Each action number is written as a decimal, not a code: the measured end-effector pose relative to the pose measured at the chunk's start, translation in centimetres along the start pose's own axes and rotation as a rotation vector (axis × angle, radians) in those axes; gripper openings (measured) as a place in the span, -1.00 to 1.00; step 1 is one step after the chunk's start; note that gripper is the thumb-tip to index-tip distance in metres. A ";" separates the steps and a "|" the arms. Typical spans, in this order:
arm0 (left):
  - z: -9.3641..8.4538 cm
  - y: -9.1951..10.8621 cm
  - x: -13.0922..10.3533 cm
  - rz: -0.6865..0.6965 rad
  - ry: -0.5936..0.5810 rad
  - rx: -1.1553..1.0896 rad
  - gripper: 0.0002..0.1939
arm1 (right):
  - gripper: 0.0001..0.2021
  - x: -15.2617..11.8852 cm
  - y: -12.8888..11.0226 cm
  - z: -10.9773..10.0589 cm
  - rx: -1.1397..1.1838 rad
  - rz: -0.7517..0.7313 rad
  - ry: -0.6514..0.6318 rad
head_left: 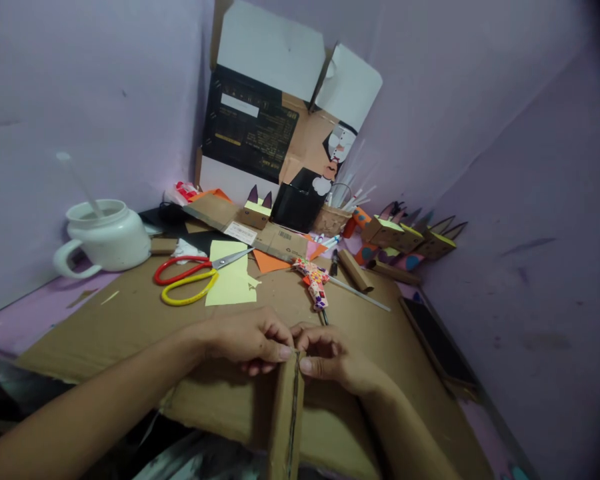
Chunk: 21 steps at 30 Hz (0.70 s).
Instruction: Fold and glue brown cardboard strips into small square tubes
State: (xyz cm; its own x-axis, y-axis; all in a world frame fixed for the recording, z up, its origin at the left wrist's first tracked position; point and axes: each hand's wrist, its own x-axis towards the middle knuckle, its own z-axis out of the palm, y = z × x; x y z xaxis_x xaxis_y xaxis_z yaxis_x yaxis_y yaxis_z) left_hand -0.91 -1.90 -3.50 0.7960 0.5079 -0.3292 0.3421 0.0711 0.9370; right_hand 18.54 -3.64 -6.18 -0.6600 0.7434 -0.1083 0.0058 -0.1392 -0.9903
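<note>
A long folded cardboard strip (286, 420) with a dark seam down its length points away from me at the bottom centre. My left hand (257, 340) pinches its far end from the left, thumb on the edge. From the right, my right hand (333, 357) grips the same end, its thumb beside the seam. The fingertips of both hands nearly meet there. Just beyond them lies a glue gun with a flowery cover (316, 283), a clear glue stick (360, 293) coming out of its back.
Red-and-yellow scissors (187, 279) rest on yellow paper (230, 287) at the left, near a white mug (107, 240). Behind stands an open printed box (253, 127). Cardboard animal figures (395, 233) and a phone (437, 343) are at the right.
</note>
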 end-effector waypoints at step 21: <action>0.3 -0.2 0.6 -0.059 0.190 -0.126 -0.78 | -0.70 0.3 0.7 1.3 0.181 0.072 0.227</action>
State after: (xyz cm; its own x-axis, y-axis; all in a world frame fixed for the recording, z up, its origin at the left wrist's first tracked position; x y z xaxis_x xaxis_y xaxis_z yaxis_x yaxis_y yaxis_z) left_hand -0.38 -1.84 -3.87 0.6644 0.6511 -0.3670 0.3107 0.2060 0.9279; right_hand 17.38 -4.31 -6.81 -0.4775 0.8519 -0.2151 -0.1011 -0.2965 -0.9497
